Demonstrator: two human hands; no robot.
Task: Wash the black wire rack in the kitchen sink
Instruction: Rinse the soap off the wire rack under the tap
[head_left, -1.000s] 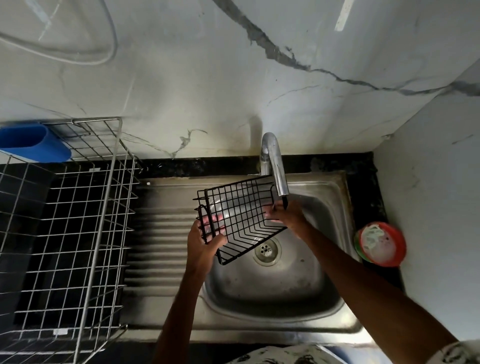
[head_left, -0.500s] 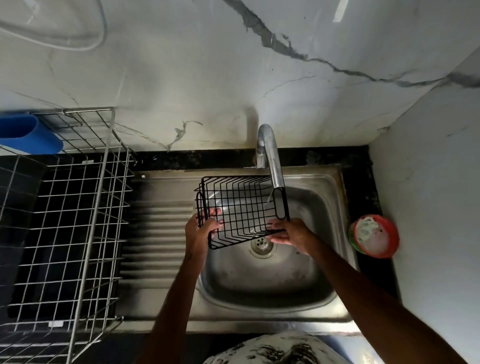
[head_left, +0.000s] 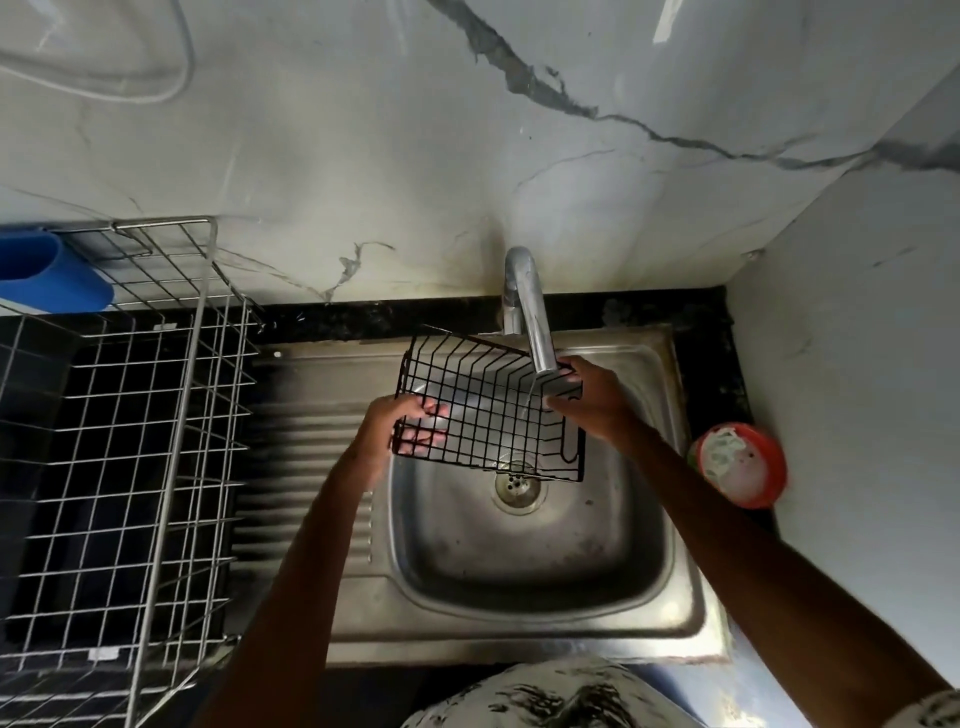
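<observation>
The black wire rack (head_left: 483, 415) is held in the air above the bowl of the kitchen sink (head_left: 519, 618), directly under the spout of the tap (head_left: 530, 317). It is tilted, its far edge higher and its near edge lower, and the near edge hangs just over the drain (head_left: 517, 486). A thin stream of water falls from the spout onto the right part of the rack.

The left grip (head_left: 387, 428) is clamped on the left side of the rack; its fingers are curled around the wires, and some fingertips (head_left: 434, 413) show through the grid. The right grip (head_left: 592, 397) is clamped on the right end of the rack, just beside the tip of the spout, and pinches the wires between thumb and fingers.

To the left of the sink, a silver wire dish basket (head_left: 130, 441) stands on the black table (head_left: 701, 322), next to the ribbed draining board. A blue container (head_left: 47, 280) sits at its far left corner. To the right of the sink, a red bowl (head_left: 740, 462) with something white inside stands on the table, close to the side wall
</observation>
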